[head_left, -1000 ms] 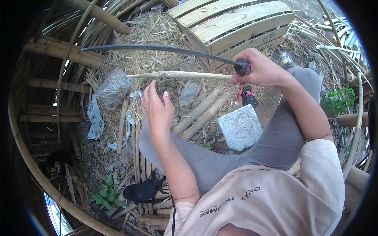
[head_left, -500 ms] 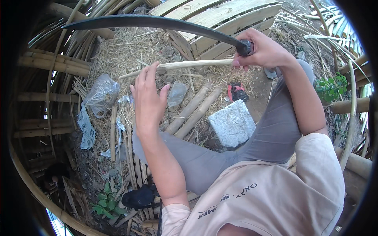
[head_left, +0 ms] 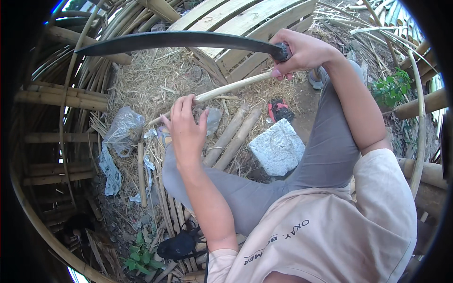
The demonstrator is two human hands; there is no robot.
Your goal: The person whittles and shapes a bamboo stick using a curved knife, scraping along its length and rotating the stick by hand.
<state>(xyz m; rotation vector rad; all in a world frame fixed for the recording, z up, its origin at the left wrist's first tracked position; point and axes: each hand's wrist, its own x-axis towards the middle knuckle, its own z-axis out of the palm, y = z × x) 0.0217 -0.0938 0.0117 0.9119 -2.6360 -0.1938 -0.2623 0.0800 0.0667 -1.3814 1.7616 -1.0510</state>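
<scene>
My right hand [head_left: 302, 54] is closed around the dark handle of a machete [head_left: 179, 40]. Its long, curved dark blade reaches across to the far left. The same hand's fingers also pinch one end of a pale bamboo stick [head_left: 236, 85] below the blade. Slanting down to the left, the stick passes behind my left hand [head_left: 186, 125], and its other end shows just past it. My left hand lies against the stick with fingers stretched and thumb apart; the contact of its fingertips is partly hidden.
A rough pale stone block [head_left: 277, 147] sits between my legs. Two bamboo pieces [head_left: 236, 139] lie beside it, near a red-and-black item [head_left: 280, 111]. Farther off are a slatted wooden pallet [head_left: 255, 23] and a clear plastic bag [head_left: 125, 129]. Bamboo rails [head_left: 61, 99] stand at left.
The stick has tilted, its left end now lower. My left hand has moved down and slightly right along with it. My right hand and the machete have shifted slightly left.
</scene>
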